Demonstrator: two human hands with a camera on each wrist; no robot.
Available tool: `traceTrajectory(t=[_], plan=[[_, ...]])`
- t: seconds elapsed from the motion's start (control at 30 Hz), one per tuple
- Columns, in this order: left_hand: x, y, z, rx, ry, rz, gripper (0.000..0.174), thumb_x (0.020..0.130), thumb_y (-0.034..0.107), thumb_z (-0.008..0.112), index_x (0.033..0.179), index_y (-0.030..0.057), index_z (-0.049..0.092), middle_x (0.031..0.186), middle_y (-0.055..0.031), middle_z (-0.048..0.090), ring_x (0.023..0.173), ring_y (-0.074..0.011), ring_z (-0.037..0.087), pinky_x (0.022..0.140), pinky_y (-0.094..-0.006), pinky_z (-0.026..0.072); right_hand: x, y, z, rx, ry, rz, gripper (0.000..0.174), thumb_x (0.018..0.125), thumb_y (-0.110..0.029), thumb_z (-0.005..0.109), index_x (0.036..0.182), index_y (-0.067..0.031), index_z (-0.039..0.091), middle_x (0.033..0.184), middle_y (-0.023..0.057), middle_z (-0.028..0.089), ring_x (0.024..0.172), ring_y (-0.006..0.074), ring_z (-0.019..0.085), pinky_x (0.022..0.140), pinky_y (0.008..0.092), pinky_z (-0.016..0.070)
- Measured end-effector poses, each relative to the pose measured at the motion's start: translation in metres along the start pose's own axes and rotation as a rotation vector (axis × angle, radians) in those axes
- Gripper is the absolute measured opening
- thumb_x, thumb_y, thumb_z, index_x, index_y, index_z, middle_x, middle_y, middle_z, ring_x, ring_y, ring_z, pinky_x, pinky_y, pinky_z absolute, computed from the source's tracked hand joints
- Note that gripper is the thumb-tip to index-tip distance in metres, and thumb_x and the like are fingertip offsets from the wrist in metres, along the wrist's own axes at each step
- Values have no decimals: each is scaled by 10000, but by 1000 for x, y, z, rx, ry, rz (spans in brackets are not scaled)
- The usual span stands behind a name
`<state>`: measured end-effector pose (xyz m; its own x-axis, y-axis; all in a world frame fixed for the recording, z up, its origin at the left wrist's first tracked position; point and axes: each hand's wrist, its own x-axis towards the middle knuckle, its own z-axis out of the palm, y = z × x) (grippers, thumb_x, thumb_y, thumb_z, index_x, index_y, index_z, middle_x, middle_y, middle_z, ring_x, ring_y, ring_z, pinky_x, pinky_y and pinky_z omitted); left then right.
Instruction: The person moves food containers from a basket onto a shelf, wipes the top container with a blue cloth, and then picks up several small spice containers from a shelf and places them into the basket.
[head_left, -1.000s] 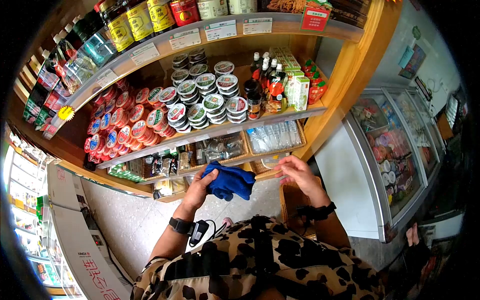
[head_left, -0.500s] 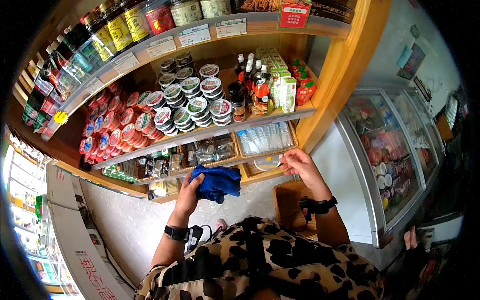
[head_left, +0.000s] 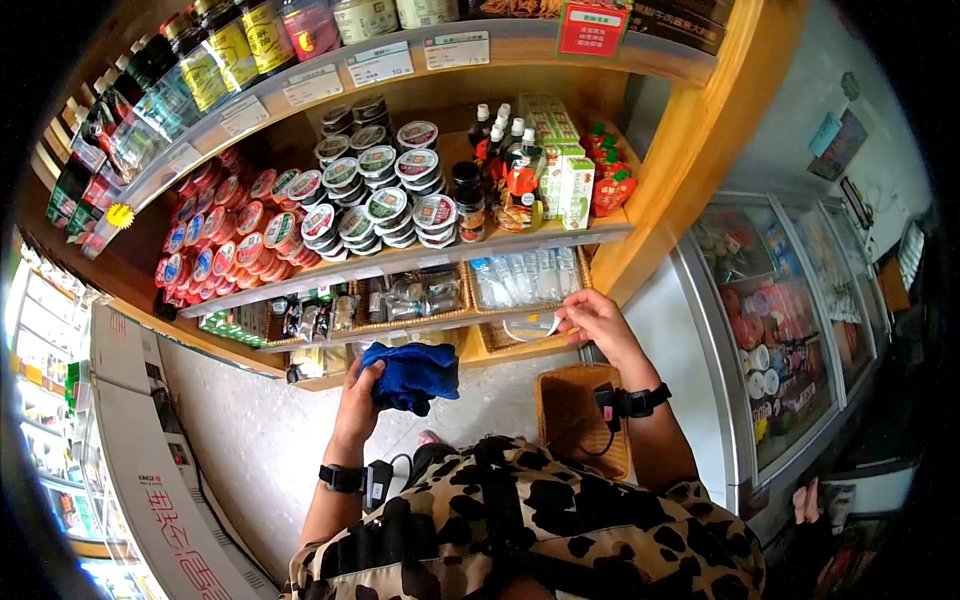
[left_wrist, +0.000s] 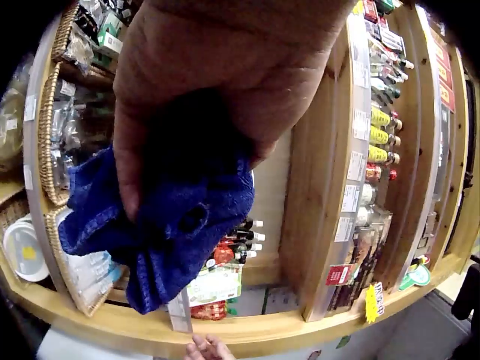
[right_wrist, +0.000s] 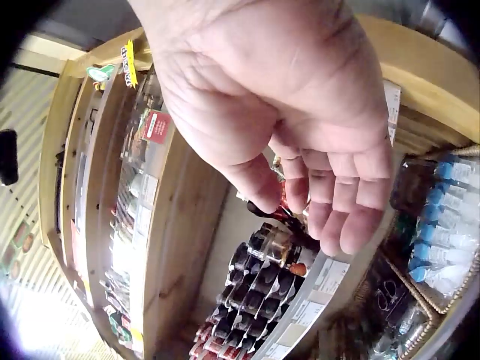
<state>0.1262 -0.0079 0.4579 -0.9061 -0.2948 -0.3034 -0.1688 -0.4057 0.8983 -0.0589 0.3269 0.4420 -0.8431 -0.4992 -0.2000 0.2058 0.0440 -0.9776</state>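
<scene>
My left hand (head_left: 357, 400) grips a crumpled blue cloth (head_left: 412, 376) in front of the lower shelves, thumb on top of it. In the left wrist view, the cloth (left_wrist: 176, 225) hangs in folds below the fingers. My right hand (head_left: 597, 328) is raised to the right, by the lower shelf's baskets, apart from the cloth. The right wrist view shows this hand (right_wrist: 277, 97) with loosely bent fingers and the thumb apart from them, with nothing visible between. Stacked lidded cups (head_left: 385, 205) stand on the shelf ahead.
Red-lidded cups (head_left: 225, 245), small sauce bottles (head_left: 522, 180) and boxes (head_left: 575, 195) share the middle shelf. Below are wicker baskets of packets (head_left: 525, 278). A brown basket (head_left: 560, 400) stands low near my right arm, with a glass-topped freezer (head_left: 780, 340) further right.
The head view has shifted, moving the shelves leftward in it. My left hand and the cloth have moved left, farther from my right hand. The right hand stays raised.
</scene>
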Motion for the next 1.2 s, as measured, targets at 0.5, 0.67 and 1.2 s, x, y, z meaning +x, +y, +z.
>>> traceTrajectory(t=[0.5,0.67,1.2], plan=[[18,30,-52,-12,19,22,380,855,230,551,1158,14,474,971,-53,580,817,-127,582,711,-253,493,103,-119,11,-502,270,-246,391,875,-152,580,1213,-52,411,1074,141,546,926,205,568,718,320,508],[23,39,-86,-21,35,31,375,867,217,540,1171,8,472,983,-58,582,848,-129,583,733,-252,485,152,-146,21,-881,471,-492,626,804,-311,669,1293,-43,383,1244,234,480,1137,337,491,937,411,411],[11,48,-134,-80,163,107,376,860,261,532,1150,25,485,988,-84,595,829,-177,623,672,-305,538,226,-200,75,-1377,402,-330,899,742,-647,550,1403,-95,294,1393,234,329,1300,390,292,1076,432,249]])
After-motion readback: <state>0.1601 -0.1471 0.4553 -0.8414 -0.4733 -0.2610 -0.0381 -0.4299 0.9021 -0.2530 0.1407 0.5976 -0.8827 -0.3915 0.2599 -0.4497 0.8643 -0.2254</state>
